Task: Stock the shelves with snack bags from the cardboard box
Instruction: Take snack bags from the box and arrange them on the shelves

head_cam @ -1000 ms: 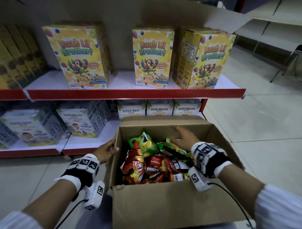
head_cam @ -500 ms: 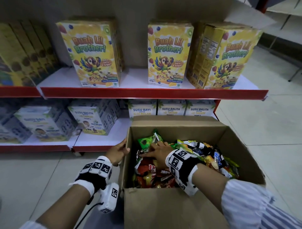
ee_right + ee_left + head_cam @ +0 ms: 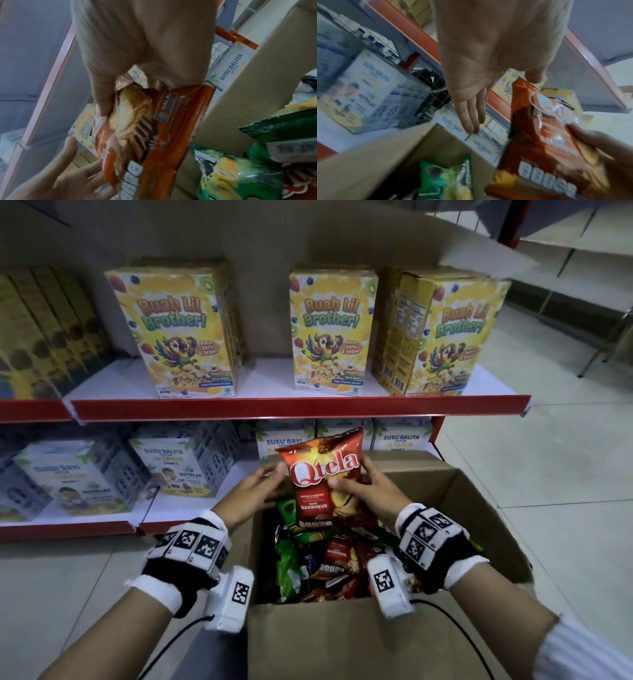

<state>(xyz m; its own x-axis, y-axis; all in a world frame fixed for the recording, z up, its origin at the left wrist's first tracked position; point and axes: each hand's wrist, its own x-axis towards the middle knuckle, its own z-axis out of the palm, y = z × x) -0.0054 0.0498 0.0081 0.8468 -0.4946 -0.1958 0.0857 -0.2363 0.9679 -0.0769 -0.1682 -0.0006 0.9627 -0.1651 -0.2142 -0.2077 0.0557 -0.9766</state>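
Both wrist views are pretty smeared, so print on the bags there is mostly unreadable, and the lower half of the cardboard box (image 3: 359, 642) runs out of the head view at 6 o'clock. The pile of snack bags (image 3: 318, 563) inside is a jumble of green and red packs, too tangled and partly hidden behind the wrists to count.

The red Qtela bag (image 3: 325, 477) is held upright just above the box's far end, near the middle of the head view. The right hand (image 3: 373, 491) has it, thumb across the front and fingers (image 3: 101, 94) curled round the bag's right edge. The left hand (image 3: 253, 494) sits at the bag's left edge with fingers (image 3: 471, 119) straight and together; whether it touches the foil I can't tell.

Behind the bag, the lower shelf (image 3: 191, 508) holds pale milk-formula boxes (image 3: 178, 470). I count about six fronts, and the bag covers part of one at 12 o'clock. The upper shelf (image 3: 301, 407) carries three yellow cereal boxes (image 3: 329, 333) facing front, the rightmost turned at an angle, plus darker yellow boxes at 9 o'clock cut off by the edge.
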